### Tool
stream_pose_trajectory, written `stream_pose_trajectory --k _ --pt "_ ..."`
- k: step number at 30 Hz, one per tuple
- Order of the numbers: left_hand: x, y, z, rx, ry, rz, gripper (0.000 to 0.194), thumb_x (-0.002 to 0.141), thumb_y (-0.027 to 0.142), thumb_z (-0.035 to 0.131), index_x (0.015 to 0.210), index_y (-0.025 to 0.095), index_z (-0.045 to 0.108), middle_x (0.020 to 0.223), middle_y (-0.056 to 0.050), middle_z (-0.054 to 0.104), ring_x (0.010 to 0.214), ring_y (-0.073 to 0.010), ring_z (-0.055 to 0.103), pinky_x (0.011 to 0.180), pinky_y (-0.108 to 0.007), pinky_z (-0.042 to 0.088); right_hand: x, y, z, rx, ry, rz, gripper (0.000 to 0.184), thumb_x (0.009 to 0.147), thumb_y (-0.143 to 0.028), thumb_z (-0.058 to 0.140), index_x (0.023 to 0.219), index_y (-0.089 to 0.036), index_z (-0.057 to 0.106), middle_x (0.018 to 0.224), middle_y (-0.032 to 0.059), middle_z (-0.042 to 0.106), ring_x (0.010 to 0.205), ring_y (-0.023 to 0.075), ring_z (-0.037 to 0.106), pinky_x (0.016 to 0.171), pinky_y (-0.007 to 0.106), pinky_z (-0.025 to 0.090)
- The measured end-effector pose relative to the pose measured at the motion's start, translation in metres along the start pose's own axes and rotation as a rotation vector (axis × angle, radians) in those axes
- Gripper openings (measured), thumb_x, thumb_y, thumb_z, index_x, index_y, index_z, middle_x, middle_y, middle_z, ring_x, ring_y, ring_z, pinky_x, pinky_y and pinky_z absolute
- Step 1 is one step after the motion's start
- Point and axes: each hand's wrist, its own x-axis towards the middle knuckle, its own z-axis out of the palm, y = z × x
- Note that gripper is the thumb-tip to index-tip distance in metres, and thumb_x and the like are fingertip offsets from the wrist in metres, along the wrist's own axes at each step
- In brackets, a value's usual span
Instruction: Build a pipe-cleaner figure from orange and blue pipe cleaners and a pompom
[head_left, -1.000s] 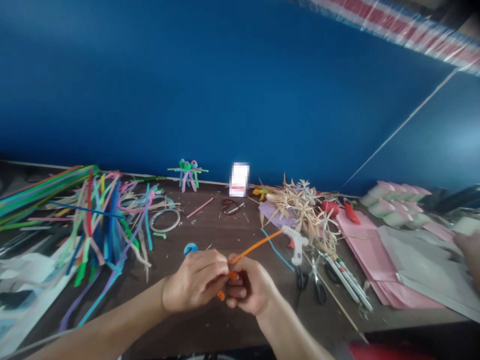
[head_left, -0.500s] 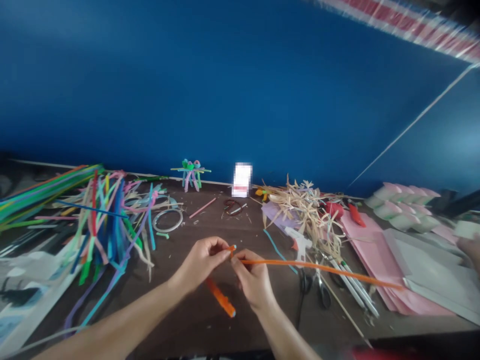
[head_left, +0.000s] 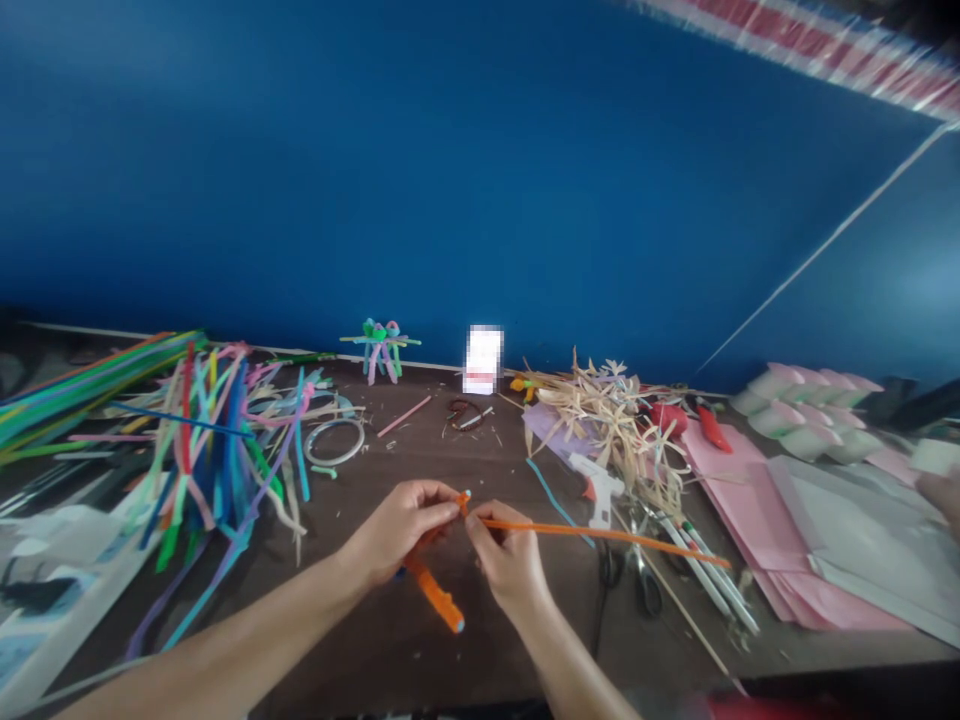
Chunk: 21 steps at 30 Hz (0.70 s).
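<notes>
Over the middle of the dark table, my left hand (head_left: 415, 520) is closed, thumb against fingers, on a wrapped orange pipe cleaner piece (head_left: 439, 598). That piece pokes out below the fingers, with a pale blue tip; a short orange end also rises above the thumb. Close beside it, my right hand (head_left: 504, 550) pinches a long orange pipe cleaner (head_left: 622, 536), whose free length stretches out to the right. Where the two orange parts meet, the fingertips partly hide the join.
Bundled coloured pipe cleaners (head_left: 217, 440) lie at left, near a white ring (head_left: 335, 441). A small pipe-cleaner figure (head_left: 381, 345) and a blurred bright screen (head_left: 483, 358) stand by the blue wall. Rightward are a glue gun (head_left: 600, 490), scissors (head_left: 646, 585), pink sheets (head_left: 739, 490) and another person's hand (head_left: 941, 495).
The long orange pipe cleaner's free end now reaches less far right. The wrapped orange piece has shifted slightly left with my left hand's small turn.
</notes>
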Motion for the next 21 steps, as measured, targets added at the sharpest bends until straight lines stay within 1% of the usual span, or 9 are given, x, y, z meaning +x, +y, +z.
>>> stream_pose_trajectory --k 4,9,11,13,15,18,21 --pt "0.0 -0.001 0.002 -0.012 0.02 -0.015 0.018 0.062 0.027 0.061 0.068 0.01 0.06 0.051 0.003 0.052 0.047 -0.0077 0.045 0.048 -0.021 0.036 -0.001 0.0 0.001 -0.082 0.004 -0.118 0.018 0.079 -0.023 0.046 0.066 -0.017 0.057 0.06 -0.0002 0.056 0.055 0.0116 0.051 0.052 0.02 0.038" --pt "0.002 -0.003 0.003 -0.019 0.036 -0.035 0.018 0.059 0.027 0.061 0.067 0.011 0.06 0.052 0.002 0.054 0.048 -0.0088 0.047 0.05 -0.021 0.037 -0.004 -0.001 -0.006 -0.347 0.001 -0.291 0.011 0.074 -0.014 0.047 0.075 -0.018 0.057 0.068 0.0013 0.058 0.063 0.014 0.054 0.06 0.023 0.041" --pt "0.002 -0.005 0.002 0.006 0.03 -0.039 0.017 0.059 0.026 0.06 0.067 0.011 0.06 0.051 0.003 0.054 0.047 -0.0086 0.046 0.05 -0.021 0.036 -0.004 -0.003 -0.012 -0.454 -0.003 -0.354 0.019 0.073 -0.011 0.046 0.086 -0.019 0.056 0.074 0.0021 0.058 0.067 0.0148 0.054 0.063 0.024 0.042" --pt "0.002 -0.006 0.002 0.051 0.027 -0.037 0.016 0.06 0.026 0.06 0.064 0.011 0.059 0.048 0.004 0.052 0.046 -0.0081 0.045 0.048 -0.02 0.035 -0.004 -0.005 -0.018 -0.539 -0.055 -0.417 0.029 0.075 -0.011 0.045 0.101 -0.02 0.053 0.081 0.0036 0.057 0.071 0.0154 0.054 0.065 0.024 0.043" --pt "0.002 -0.006 0.002 0.108 0.022 -0.04 0.016 0.06 0.027 0.059 0.06 0.011 0.059 0.046 0.004 0.051 0.044 -0.0076 0.043 0.046 -0.019 0.032 -0.002 -0.007 -0.023 -0.615 -0.128 -0.49 0.032 0.079 -0.013 0.044 0.109 -0.02 0.049 0.085 0.0051 0.056 0.075 0.0159 0.054 0.067 0.025 0.044" --pt "0.001 -0.005 0.003 0.196 0.006 -0.032 0.016 0.06 0.027 0.058 0.056 0.012 0.057 0.044 0.004 0.05 0.042 -0.0071 0.04 0.043 -0.019 0.028 0.002 -0.01 -0.028 -0.729 -0.196 -0.561 0.025 0.083 -0.016 0.042 0.106 -0.019 0.052 0.086 0.006 0.055 0.078 0.0165 0.054 0.069 0.026 0.044" --pt "0.001 -0.004 0.004 0.239 0.012 -0.033 0.015 0.059 0.027 0.059 0.054 0.012 0.056 0.042 0.005 0.049 0.041 -0.0069 0.039 0.042 -0.018 0.026 0.004 -0.013 -0.03 -0.821 -0.252 -0.562 0.022 0.083 -0.016 0.043 0.103 -0.018 0.053 0.087 0.0066 0.056 0.08 0.0177 0.054 0.07 0.027 0.043"
